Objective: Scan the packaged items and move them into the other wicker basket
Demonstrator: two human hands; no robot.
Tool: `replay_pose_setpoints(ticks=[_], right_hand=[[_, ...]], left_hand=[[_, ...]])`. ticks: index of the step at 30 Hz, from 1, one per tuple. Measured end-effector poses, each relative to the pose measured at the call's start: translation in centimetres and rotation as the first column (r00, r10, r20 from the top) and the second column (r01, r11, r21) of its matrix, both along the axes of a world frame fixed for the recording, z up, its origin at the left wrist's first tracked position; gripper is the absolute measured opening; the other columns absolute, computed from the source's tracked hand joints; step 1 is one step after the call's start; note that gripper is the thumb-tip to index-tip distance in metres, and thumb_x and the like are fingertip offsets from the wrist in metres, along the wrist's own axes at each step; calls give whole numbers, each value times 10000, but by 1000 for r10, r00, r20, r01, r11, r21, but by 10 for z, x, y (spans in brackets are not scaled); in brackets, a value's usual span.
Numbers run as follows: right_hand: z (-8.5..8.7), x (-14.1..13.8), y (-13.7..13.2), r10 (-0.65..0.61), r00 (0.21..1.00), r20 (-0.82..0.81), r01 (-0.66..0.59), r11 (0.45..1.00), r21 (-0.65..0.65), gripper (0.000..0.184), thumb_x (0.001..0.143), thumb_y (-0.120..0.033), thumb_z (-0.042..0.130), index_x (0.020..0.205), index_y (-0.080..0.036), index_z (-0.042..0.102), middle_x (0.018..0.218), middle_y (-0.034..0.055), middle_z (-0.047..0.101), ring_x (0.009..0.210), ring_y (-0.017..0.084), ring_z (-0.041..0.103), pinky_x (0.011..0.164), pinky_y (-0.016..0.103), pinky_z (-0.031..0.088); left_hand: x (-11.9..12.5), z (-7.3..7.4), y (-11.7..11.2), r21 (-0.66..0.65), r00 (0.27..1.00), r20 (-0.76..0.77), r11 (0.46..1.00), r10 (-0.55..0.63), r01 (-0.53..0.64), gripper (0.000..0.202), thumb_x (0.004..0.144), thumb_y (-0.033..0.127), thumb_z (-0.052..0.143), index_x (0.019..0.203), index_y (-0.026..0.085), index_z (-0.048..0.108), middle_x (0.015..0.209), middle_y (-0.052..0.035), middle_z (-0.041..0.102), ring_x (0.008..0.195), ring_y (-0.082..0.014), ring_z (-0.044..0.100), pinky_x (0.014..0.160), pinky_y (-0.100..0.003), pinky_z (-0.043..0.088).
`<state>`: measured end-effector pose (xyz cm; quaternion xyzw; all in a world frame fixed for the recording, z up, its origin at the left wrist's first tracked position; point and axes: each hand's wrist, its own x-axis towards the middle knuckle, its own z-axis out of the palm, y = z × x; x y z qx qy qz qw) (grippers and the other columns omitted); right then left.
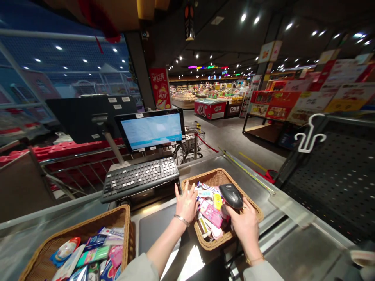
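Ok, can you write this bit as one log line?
Right hand: holding barcode scanner | left hand: at wicker basket | inside: small packets

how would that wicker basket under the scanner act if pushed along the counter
The woven basket looks light and fairly stiff, so it should hold its shape. On the smooth steel counter it would probably slide easily. Its loose packets may shift.
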<state>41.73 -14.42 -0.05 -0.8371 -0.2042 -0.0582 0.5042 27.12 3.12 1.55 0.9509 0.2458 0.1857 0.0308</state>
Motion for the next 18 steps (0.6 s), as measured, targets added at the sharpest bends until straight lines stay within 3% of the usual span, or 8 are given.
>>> replay_pose_setpoints(ticks=[3, 9, 18], right_hand=[[10, -7, 6, 37, 999, -33, -37, 999, -4, 484, 693, -576, 652, 856, -137, 774, 1259, 249, 656, 1315, 373, 509, 1093, 519, 387], [29, -30, 25, 128, 991, -51, -124, 990, 62, 477, 692, -558, 661, 926, -157, 774, 1234, 198, 683, 1236, 363, 567, 1071, 504, 412], [33, -69, 61, 291, 954, -70, -289, 957, 37, 506, 661, -582, 656, 909, -157, 774, 1196, 197, 695, 1232, 377, 560, 1068, 517, 402]], left_hand=[[-12, 3, 1, -11, 999, 34, 1000, 24, -24, 341, 949, 331, 523, 1266, 268, 632, 1491, -84, 540, 1491, -348, 306, 1151, -791, -50], [-48, 15, 3, -31, 990, 73, 993, 117, -115, 346, 924, 330, 573, 1264, 299, 626, 1510, -64, 518, 1498, -350, 290, 1150, -797, -16], [-117, 17, 5, -47, 957, 76, 960, 280, -278, 365, 909, 335, 608, 1271, 297, 638, 1509, -74, 518, 1496, -357, 293, 1148, -800, 0]])
